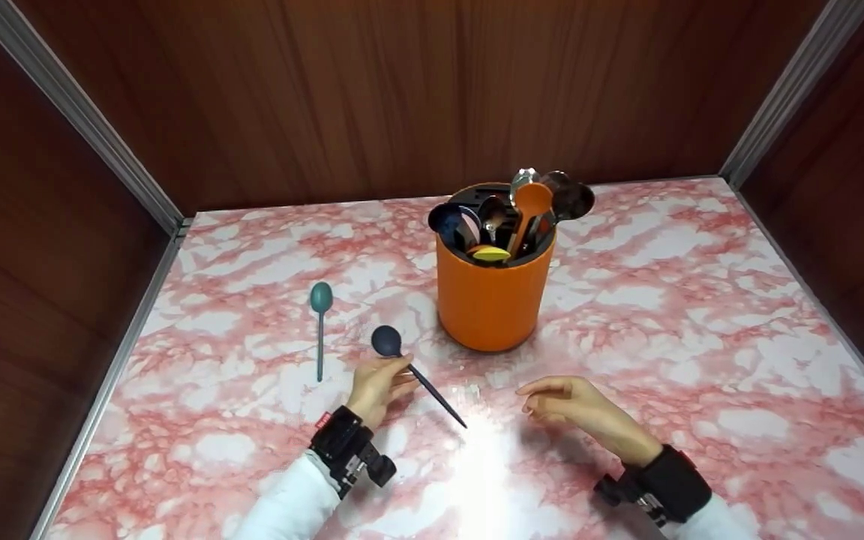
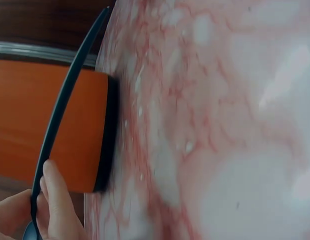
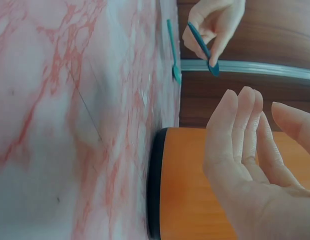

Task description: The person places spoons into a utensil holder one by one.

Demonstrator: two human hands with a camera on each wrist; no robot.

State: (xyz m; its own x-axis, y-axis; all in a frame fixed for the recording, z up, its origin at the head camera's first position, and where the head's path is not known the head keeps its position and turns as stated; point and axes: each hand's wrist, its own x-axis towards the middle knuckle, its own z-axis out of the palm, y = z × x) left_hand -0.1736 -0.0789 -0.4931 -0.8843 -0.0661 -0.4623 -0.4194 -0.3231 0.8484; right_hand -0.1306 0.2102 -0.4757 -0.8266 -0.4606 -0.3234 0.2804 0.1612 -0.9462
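Note:
A dark blue spoon (image 1: 387,340) is pinched near its bowl by my left hand (image 1: 378,387), its thin handle slanting down to the right. In the left wrist view the spoon's handle (image 2: 61,102) crosses in front of the orange holder. My right hand (image 1: 578,405) hovers over the table on the right, holding nothing; its fingers are relaxed and slightly bent in the right wrist view. Left of my left hand, a teal spoon (image 1: 320,298) lies on the table, bowl pointing away from me.
Behind the hands stands an orange cylindrical holder (image 1: 488,307) with a black slotted top, carrying several spoons, among them an orange spoon (image 1: 532,201) and a yellow one (image 1: 490,253). Brown wood-grain panels (image 1: 372,97) wall the pink-and-white marbled table (image 1: 702,315) at the back and sides.

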